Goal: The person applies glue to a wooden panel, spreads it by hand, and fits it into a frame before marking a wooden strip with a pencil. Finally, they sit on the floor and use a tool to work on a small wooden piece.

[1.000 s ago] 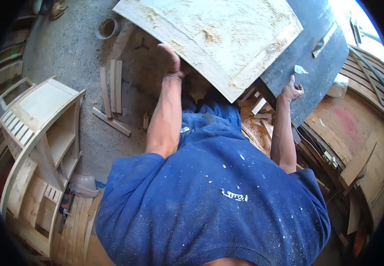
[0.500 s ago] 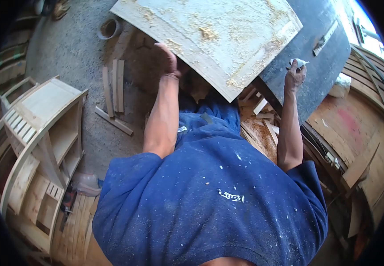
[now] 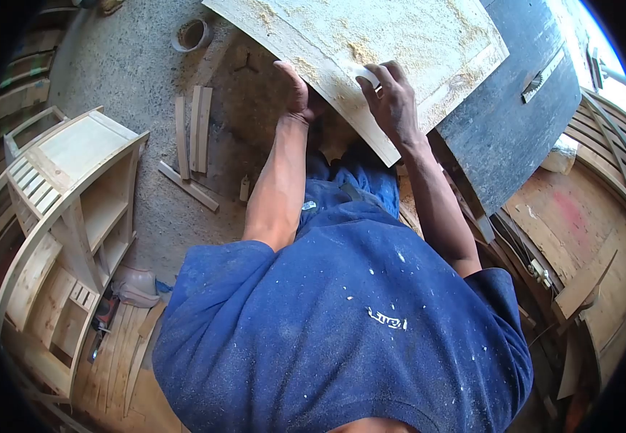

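Observation:
A pale wooden panel [image 3: 428,36], dusted with sawdust, lies with one corner jutting toward me. My left hand [image 3: 297,92] is at its left edge, thumb side showing, while the fingers reach under the panel and are mostly hidden. Over the panel's near part, my right hand [image 3: 394,105] is curled around a small white object [image 3: 368,76]. Fingers cover much of that object, so its kind cannot be made out. A small heap of sawdust [image 3: 362,52] sits just beyond it.
Under the panel's right side is a dark board [image 3: 497,137] with a metal scale [image 3: 544,76] on it. At left stands a curved wooden shelf unit [image 3: 75,195]. Wooden strips [image 3: 199,130] and a white bucket [image 3: 192,35] are on the floor. Plywood sheets [image 3: 566,209] lie at right.
My right hand has moved left from above the dark board to the panel, bringing the small white object with it. My left hand stays at the panel's edge. The whole view has shifted slightly.

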`<state>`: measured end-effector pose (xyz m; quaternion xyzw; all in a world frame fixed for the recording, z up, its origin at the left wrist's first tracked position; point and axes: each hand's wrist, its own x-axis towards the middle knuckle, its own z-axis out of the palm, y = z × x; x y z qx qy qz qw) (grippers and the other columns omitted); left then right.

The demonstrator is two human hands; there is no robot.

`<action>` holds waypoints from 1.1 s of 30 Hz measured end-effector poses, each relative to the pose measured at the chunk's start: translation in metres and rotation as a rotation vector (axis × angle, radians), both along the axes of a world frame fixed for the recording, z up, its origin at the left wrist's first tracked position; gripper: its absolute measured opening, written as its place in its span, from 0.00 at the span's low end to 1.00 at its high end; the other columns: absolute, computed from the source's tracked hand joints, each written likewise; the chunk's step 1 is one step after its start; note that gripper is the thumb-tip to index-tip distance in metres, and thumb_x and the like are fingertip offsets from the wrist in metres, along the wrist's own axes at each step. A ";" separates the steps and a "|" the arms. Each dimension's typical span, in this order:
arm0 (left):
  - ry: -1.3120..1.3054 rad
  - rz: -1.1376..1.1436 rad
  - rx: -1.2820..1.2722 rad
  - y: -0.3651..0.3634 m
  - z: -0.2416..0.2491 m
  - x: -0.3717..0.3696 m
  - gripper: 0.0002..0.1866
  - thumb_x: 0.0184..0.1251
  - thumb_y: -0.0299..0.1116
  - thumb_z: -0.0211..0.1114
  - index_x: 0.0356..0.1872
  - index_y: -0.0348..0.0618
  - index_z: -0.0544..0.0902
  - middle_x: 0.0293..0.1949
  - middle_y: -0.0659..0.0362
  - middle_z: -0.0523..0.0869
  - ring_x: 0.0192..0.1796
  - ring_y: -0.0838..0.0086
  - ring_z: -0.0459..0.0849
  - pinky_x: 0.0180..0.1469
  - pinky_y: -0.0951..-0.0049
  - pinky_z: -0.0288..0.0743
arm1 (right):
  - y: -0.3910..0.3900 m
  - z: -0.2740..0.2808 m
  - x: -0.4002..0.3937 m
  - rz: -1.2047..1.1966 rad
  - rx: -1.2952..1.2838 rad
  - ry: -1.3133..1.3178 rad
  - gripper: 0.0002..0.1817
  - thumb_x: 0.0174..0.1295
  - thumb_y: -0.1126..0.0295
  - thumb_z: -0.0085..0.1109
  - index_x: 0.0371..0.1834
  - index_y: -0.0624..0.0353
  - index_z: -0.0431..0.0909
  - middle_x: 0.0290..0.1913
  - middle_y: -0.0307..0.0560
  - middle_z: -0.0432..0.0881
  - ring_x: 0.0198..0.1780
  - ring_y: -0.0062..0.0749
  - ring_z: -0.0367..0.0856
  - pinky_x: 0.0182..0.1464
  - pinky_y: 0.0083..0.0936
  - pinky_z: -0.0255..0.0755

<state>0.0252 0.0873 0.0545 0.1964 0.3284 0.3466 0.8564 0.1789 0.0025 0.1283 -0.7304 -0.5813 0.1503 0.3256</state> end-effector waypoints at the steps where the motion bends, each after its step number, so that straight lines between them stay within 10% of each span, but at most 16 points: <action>1: -0.005 -0.005 -0.003 0.001 -0.007 0.000 0.65 0.51 0.91 0.34 0.82 0.50 0.54 0.79 0.57 0.61 0.76 0.58 0.64 0.76 0.50 0.62 | 0.002 0.000 -0.002 0.002 -0.016 0.005 0.14 0.64 0.68 0.70 0.50 0.62 0.82 0.43 0.55 0.80 0.37 0.50 0.85 0.37 0.40 0.81; 8: -0.179 0.005 -0.087 0.001 -0.020 0.001 0.63 0.53 0.90 0.37 0.80 0.50 0.57 0.75 0.57 0.67 0.72 0.60 0.69 0.73 0.53 0.67 | 0.008 -0.005 -0.005 0.031 0.000 -0.052 0.14 0.65 0.68 0.69 0.49 0.62 0.83 0.42 0.52 0.81 0.28 0.39 0.84 0.33 0.34 0.79; 33: -0.211 -0.055 -0.089 0.001 -0.029 -0.002 0.63 0.49 0.91 0.41 0.79 0.52 0.60 0.71 0.57 0.72 0.69 0.62 0.73 0.69 0.54 0.72 | 0.026 0.000 -0.009 0.090 0.023 -0.023 0.14 0.64 0.69 0.69 0.50 0.62 0.84 0.44 0.54 0.81 0.38 0.49 0.85 0.41 0.38 0.80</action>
